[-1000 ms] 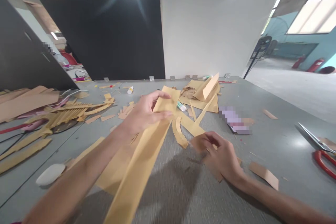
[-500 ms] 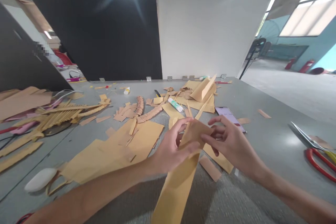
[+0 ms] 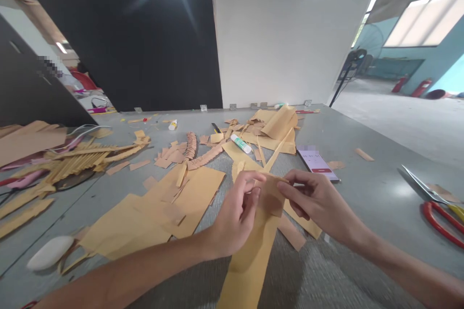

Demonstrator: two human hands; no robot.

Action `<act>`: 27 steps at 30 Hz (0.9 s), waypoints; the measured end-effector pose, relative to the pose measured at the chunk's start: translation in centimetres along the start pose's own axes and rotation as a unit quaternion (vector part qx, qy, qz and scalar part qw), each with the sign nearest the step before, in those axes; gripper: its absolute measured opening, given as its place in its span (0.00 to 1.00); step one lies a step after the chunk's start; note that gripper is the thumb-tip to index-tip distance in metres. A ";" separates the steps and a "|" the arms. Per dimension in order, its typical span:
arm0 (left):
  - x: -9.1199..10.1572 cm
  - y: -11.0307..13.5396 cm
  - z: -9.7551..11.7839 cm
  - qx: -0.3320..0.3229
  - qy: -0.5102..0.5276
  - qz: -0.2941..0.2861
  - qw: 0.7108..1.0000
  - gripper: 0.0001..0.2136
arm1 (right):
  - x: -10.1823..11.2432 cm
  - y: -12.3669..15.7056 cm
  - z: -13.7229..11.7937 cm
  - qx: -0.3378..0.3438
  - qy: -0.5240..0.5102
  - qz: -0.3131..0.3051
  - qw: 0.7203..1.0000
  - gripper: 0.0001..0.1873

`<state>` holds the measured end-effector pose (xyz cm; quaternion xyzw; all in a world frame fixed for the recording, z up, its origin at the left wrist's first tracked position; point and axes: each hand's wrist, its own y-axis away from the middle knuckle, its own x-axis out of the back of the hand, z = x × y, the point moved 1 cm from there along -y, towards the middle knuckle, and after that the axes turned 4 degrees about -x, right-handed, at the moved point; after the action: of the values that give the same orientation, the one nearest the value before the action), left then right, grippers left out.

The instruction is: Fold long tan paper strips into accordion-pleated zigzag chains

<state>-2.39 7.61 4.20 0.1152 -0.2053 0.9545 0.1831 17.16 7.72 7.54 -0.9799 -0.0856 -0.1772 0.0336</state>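
Observation:
Between my hands is a small brown kraft paper piece (image 3: 271, 197), upright and roughly rectangular. My left hand (image 3: 232, 217) has its thumb and index finger closed at the paper's left edge. The fingers of my right hand (image 3: 319, 195) pinch its upper right corner. Below and behind it runs a long yellowish paper strip (image 3: 250, 260), which reaches toward the near edge of the view. A loose brown paper strip (image 3: 292, 232) lies under my right hand. Close beyond my hands are a glue stick (image 3: 240, 143) and a phone (image 3: 317, 164) with a lit screen.
Large scissors (image 3: 435, 203) with red handles lie at the right. Left of my hands are yellowish paper sheets (image 3: 123, 224), a ribbed paper roll (image 3: 191, 145) and a skeleton-like paper model (image 3: 83, 157). A white mouse-shaped object (image 3: 50, 252) sits front left. Black and white boards (image 3: 271, 48) stand behind.
The brown paper piece has been turned more upright and lowered slightly. My left thumb has drawn back from across it to its left edge. My right fingers have closed on its corner.

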 end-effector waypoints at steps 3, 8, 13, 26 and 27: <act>0.0 0.0 0.1 -0.006 -0.023 0.005 1.000 0.12 | 0.0 0.1 0.0 -0.005 -0.003 -0.015 1.000 0.19; -0.2 0.0 0.2 -0.013 -0.016 0.011 1.000 0.13 | 0.1 0.1 0.2 -0.011 0.002 -0.026 1.000 0.18; -0.3 0.3 0.2 -0.004 -0.020 0.005 1.000 0.13 | 0.3 0.1 0.3 -0.017 0.006 -0.035 0.999 0.19; -0.3 0.1 -0.1 -0.033 -0.023 -0.006 0.999 0.12 | 1.1 -0.3 0.6 -0.024 0.036 -0.086 0.995 0.18; -0.3 0.1 -0.2 -0.033 -0.027 -0.011 0.999 0.12 | 1.2 -0.4 0.5 -0.026 0.045 -0.094 0.994 0.18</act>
<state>-2.15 7.52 3.93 0.1367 -0.2403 0.9418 0.1914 18.40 8.32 7.48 -0.9589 -0.1715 -0.2261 -0.0045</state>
